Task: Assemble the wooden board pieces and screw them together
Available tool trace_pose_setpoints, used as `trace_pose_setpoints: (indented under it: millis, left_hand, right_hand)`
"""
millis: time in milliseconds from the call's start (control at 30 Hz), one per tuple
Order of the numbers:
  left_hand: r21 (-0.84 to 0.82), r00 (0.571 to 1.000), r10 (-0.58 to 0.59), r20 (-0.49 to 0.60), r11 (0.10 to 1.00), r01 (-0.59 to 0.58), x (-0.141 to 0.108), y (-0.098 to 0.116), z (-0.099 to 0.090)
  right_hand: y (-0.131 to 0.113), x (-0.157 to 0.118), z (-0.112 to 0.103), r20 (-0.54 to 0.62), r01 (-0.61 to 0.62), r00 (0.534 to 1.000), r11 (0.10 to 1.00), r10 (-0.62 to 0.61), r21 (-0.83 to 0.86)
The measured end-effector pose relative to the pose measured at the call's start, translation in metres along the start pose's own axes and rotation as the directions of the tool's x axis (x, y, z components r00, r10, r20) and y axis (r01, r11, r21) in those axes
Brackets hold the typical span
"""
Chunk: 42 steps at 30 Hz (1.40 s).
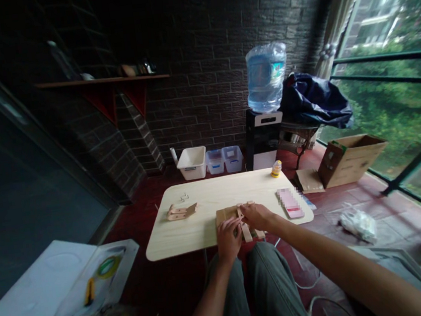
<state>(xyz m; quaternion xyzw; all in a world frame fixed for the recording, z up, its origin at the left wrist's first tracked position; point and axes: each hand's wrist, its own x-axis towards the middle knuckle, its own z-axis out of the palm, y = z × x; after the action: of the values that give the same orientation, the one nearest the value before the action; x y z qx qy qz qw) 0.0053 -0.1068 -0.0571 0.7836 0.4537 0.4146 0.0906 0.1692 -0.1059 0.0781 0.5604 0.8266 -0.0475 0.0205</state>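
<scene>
Near the front edge of the pale table [207, 194], my two hands meet over a wooden slat [246, 232]. My left hand [229, 238] has bent fingers, with the tips drawn together at the slat's left side; what they pinch is too small to make out. From the right, my right hand [255, 215] curls closed over the slat's upper part, its fingertips partly hidden. Beneath them lies a flat brown board [222, 214]. A second short wooden piece [259, 234] shows at the front, right of the slat. An assembled wooden piece [181, 212] stands on the table's left side.
Small metal parts [184, 197] lie at the table's back left. A yellow-labelled bottle [276, 169] and a pink phone-like object [290, 203] are at right. An open white case [105, 271] sits low left. Behind stand plastic bins [193, 164] and a water dispenser [265, 136].
</scene>
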Motion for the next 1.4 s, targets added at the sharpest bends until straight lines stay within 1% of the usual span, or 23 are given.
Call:
trace_pose_setpoints:
  millis: [67, 133, 233, 300, 367, 433, 533, 600, 667, 733, 767, 933, 1033, 1100, 1167, 1233, 1267, 1400]
  left_hand:
    - [-0.003, 1.0, -0.001, -0.005, 1.0, 0.001, 0.0, 0.0, 0.0]
    - [-0.015, 1.0, 0.011, -0.003, 1.0, -0.011, -0.001, -0.001, -0.001]
    - [-0.021, 1.0, 0.027, 0.009, 0.999, -0.027, -0.003, -0.002, -0.003]
    - [-0.014, 0.999, 0.031, 0.017, 0.999, -0.03, -0.004, -0.002, -0.004]
    - [-0.009, 0.999, 0.034, 0.02, 0.999, -0.034, -0.005, -0.003, -0.004]
    - [-0.006, 0.999, 0.034, 0.013, 0.999, -0.034, -0.005, -0.004, -0.003]
    - [0.002, 0.999, 0.028, -0.018, 1.0, -0.028, -0.004, -0.006, 0.001]
    - [0.003, 0.999, 0.029, -0.032, 1.0, -0.029, -0.004, -0.008, 0.004]
    - [0.0, 0.999, 0.031, -0.031, 1.0, -0.031, -0.003, -0.008, 0.005]
    - [-0.003, 0.999, 0.029, -0.025, 1.0, -0.029, -0.003, -0.009, 0.005]
    - [-0.003, 0.999, 0.026, -0.023, 1.0, -0.026, -0.003, -0.009, 0.005]
    - [0.0, 0.999, 0.038, -0.016, 0.999, -0.038, -0.004, -0.009, 0.003]
    - [0.004, 0.999, 0.047, -0.003, 0.999, -0.047, -0.005, -0.008, 0.002]
    - [0.01, 0.999, 0.042, -0.006, 0.999, -0.041, -0.005, -0.006, 0.002]
    - [0.015, 0.999, 0.033, -0.022, 0.999, -0.033, -0.004, -0.005, 0.001]
    - [0.013, 0.999, 0.034, -0.032, 0.999, -0.033, -0.003, -0.004, 0.001]
    - [0.011, 0.999, 0.036, -0.032, 0.999, -0.035, -0.002, -0.004, 0.001]
    - [0.011, 1.0, 0.016, -0.021, 1.0, -0.016, -0.001, -0.004, 0.002]
  right_hand:
    - [-0.002, 0.001, 0.0, -0.011, -0.004, 1.0, 1.0, 0.004, -0.007]
    - [-0.004, 0.0, -0.004, -0.01, 0.027, 1.0, 1.0, -0.027, -0.013]
    - [-0.006, -0.001, -0.015, 0.047, 0.083, 0.996, 0.995, -0.081, -0.046]
    - [-0.006, -0.002, -0.021, 0.083, 0.101, 0.992, 0.992, -0.095, -0.078]
    - [-0.005, -0.002, -0.025, 0.093, 0.111, 0.99, 0.989, -0.102, -0.101]
    - [-0.005, -0.001, -0.024, 0.077, 0.126, 0.99, 0.986, -0.118, -0.112]
    - [-0.005, 0.001, -0.017, 0.043, 0.157, 0.987, 0.983, -0.154, -0.094]
    - [-0.006, 0.003, -0.012, 0.019, 0.12, 0.993, 0.99, -0.119, -0.075]
    - [-0.007, 0.004, -0.008, 0.007, 0.034, 0.999, 0.997, -0.034, -0.063]
    - [-0.01, 0.005, -0.007, 0.012, -0.034, 0.999, 0.998, 0.034, -0.058]
    - [-0.011, 0.005, -0.008, 0.017, -0.045, 0.999, 0.997, 0.046, -0.057]
    - [-0.014, 0.0, -0.02, 0.02, 0.004, 1.0, 0.999, -0.003, -0.051]
    - [-0.013, -0.003, -0.023, 0.049, 0.045, 0.998, 0.996, -0.041, -0.081]
    - [-0.012, -0.003, -0.021, 0.047, 0.077, 0.996, 0.989, -0.072, -0.127]
    - [-0.013, -0.002, -0.016, 0.018, 0.107, 0.994, 0.981, -0.105, -0.162]
    - [-0.014, 0.001, -0.011, -0.007, 0.103, 0.994, 0.982, -0.105, -0.159]
    - [-0.016, 0.003, -0.009, -0.01, 0.078, 0.997, 0.986, -0.081, -0.147]
    - [-0.021, 0.009, -0.007, -0.001, -0.087, 0.996, 0.989, 0.088, -0.118]
